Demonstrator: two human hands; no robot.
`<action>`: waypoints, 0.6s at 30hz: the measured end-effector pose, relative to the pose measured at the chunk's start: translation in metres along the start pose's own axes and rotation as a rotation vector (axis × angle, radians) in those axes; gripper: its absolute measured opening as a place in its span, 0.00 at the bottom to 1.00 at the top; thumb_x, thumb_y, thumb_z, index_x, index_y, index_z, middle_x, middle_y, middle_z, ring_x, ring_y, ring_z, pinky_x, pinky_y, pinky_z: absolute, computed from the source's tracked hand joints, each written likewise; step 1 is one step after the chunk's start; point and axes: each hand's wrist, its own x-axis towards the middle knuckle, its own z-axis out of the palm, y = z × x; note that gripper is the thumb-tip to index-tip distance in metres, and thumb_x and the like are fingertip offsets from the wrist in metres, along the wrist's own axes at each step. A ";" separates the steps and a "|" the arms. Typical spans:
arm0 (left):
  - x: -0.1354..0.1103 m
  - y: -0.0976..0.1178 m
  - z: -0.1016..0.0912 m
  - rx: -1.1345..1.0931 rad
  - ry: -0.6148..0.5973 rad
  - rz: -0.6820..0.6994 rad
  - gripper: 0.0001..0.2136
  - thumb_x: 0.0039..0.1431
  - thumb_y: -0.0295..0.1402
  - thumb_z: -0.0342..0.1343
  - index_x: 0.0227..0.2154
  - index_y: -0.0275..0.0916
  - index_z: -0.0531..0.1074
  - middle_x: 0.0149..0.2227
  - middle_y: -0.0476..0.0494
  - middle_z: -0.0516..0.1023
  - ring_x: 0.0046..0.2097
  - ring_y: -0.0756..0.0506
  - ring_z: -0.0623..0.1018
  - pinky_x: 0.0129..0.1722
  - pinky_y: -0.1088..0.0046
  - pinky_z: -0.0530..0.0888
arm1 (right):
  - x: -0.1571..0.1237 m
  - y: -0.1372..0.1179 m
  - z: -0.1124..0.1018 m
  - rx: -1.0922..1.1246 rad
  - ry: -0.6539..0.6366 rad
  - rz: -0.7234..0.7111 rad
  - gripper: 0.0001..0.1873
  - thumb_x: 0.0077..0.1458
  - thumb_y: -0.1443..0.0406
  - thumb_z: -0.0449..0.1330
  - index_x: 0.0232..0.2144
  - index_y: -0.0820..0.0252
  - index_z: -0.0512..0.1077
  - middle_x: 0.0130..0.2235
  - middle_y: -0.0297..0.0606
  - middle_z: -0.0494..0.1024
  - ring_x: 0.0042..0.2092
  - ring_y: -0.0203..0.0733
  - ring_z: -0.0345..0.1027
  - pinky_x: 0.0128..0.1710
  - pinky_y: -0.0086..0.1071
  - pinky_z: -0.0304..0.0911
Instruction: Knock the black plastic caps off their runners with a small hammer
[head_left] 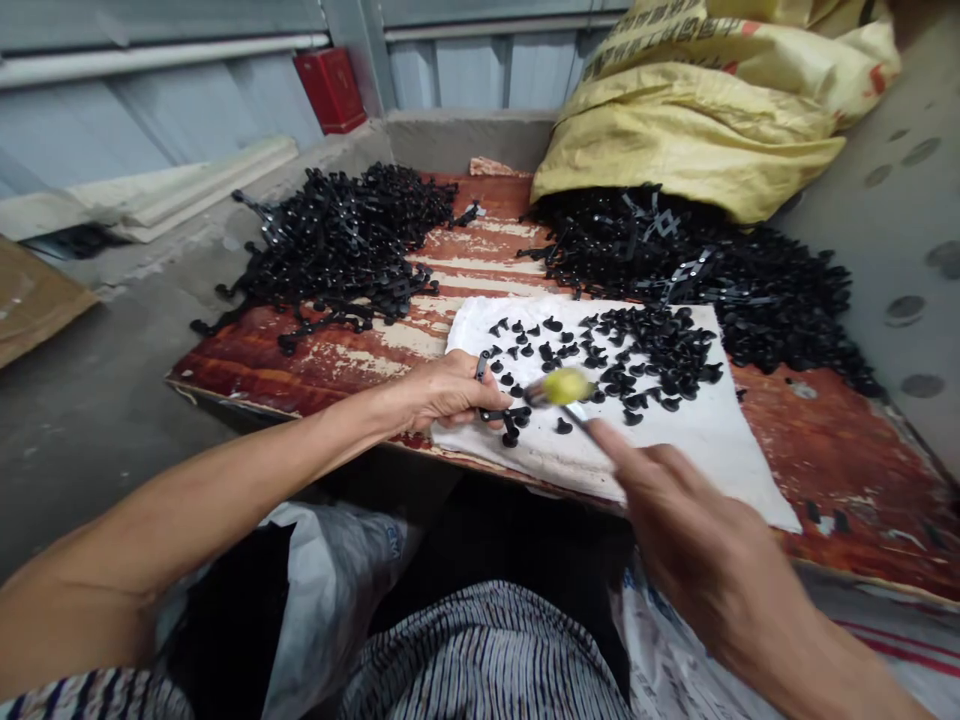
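Note:
My left hand [453, 388] is closed on a black jointed linkage piece [491, 414] at the left edge of a white cloth [585, 462]. My right hand [694, 520] is wrapped around the thin handle of a small mallet [559, 388]. The mallet's yellow-ended head, smeared by motion, is just right of the linkage piece; whether they touch I cannot tell. Small black mushroom-shaped parts [634, 375] are scattered over the cloth, thickest at its upper right.
A heap of black linkages [352, 235] lies at the back left of the worn red board [480, 255]. Another heap [765, 290] spills from a yellow woven sack [690, 130] at the back right. White bags [337, 590] hang below the front edge. A perforated panel [900, 250] stands right.

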 end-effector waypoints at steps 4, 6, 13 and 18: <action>0.000 0.000 0.001 -0.020 -0.012 -0.002 0.10 0.53 0.24 0.59 0.21 0.35 0.66 0.17 0.46 0.76 0.11 0.59 0.57 0.11 0.82 0.47 | -0.002 -0.001 0.000 0.025 0.023 -0.023 0.33 0.62 0.76 0.48 0.67 0.52 0.56 0.35 0.38 0.73 0.27 0.34 0.69 0.23 0.24 0.67; 0.000 0.001 0.001 -0.022 -0.017 -0.005 0.10 0.53 0.24 0.59 0.21 0.35 0.65 0.17 0.46 0.76 0.11 0.59 0.57 0.11 0.82 0.48 | -0.002 -0.003 -0.003 0.043 0.161 0.013 0.36 0.62 0.76 0.49 0.68 0.48 0.53 0.39 0.40 0.75 0.33 0.37 0.73 0.30 0.26 0.71; -0.004 0.003 0.004 0.065 0.025 -0.010 0.10 0.54 0.24 0.59 0.21 0.35 0.66 0.17 0.47 0.75 0.12 0.58 0.58 0.12 0.81 0.48 | -0.001 0.001 0.000 0.010 0.001 -0.030 0.37 0.61 0.77 0.47 0.69 0.50 0.51 0.30 0.35 0.70 0.24 0.35 0.67 0.23 0.24 0.66; -0.004 0.001 0.004 0.183 0.015 0.014 0.09 0.56 0.30 0.59 0.22 0.35 0.68 0.17 0.50 0.72 0.13 0.57 0.57 0.12 0.79 0.51 | -0.004 0.004 0.010 -0.046 -0.022 -0.043 0.35 0.62 0.76 0.48 0.68 0.51 0.51 0.31 0.34 0.70 0.21 0.34 0.64 0.19 0.25 0.63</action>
